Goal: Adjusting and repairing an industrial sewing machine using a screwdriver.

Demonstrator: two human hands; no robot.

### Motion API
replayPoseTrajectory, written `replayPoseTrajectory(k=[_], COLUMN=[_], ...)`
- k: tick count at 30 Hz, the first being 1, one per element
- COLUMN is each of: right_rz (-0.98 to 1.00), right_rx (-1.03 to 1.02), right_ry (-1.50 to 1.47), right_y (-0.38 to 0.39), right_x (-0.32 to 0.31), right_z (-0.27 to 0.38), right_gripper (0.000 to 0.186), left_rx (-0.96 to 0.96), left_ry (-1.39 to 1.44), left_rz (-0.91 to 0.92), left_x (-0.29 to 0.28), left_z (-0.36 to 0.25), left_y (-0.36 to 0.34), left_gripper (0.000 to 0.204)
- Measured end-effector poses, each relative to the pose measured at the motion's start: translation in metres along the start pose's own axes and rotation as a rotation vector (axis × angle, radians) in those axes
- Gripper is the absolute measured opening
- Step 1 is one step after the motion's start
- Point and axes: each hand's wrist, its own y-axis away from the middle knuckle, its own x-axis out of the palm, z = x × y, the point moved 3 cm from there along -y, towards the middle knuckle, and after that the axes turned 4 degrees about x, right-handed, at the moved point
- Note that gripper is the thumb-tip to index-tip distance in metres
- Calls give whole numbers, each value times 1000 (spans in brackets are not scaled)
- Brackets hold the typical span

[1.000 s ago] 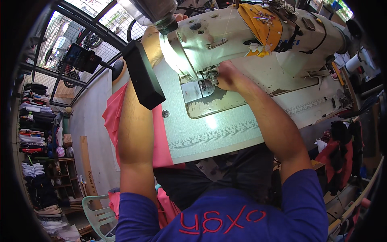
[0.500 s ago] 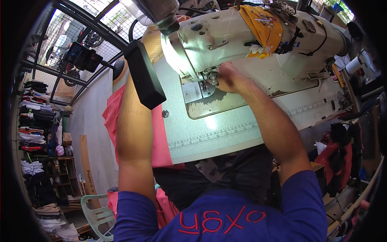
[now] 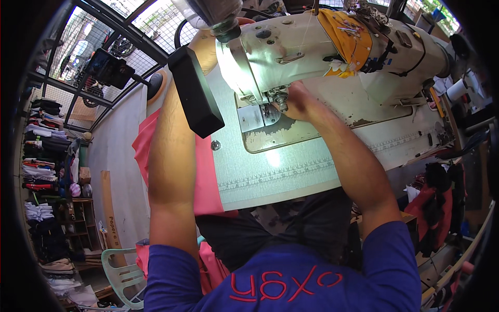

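A white industrial sewing machine [image 3: 280, 49] stands on the table, its lamp lighting the needle area. My right hand [image 3: 299, 101] is beneath the machine's arm, just right of the presser and needle parts [image 3: 279, 99]. Its fingers are hidden behind those parts. My left arm reaches far up past a black box-shaped object [image 3: 196, 91]. The left hand [image 3: 207, 52] is beside and behind the machine's head, mostly covered by the lamp and machine, so its fingers do not show. Pink cloth [image 3: 207, 182] lies under my left forearm and hangs over the table's front edge.
A printed ruler scale [image 3: 280, 177] runs along the table's front. Yellow cloth [image 3: 345, 39] with pins wraps the machine's arm. A green plastic chair [image 3: 122, 275] with pink cloth stands lower left. Stacked folded garments [image 3: 41, 135] fill shelves at far left; a thread cone [image 3: 457, 87] is at right.
The view has shifted slightly, so the machine and black box appear a little farther right. Both hands stay in nearly the same places beside the machine.
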Motion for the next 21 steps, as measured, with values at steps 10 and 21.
replayPoseTrajectory(k=[10,21], right_rz=[35,57], right_rx=[96,136], right_ry=[-120,-105], right_y=[-8,0], right_x=[19,-7], right_z=[-17,9], right_gripper=[15,14], left_rx=[79,61], left_ry=[209,186], left_rz=[79,14], left_x=[-3,0], left_z=[2,-4], left_y=[6,10], left_gripper=[42,33])
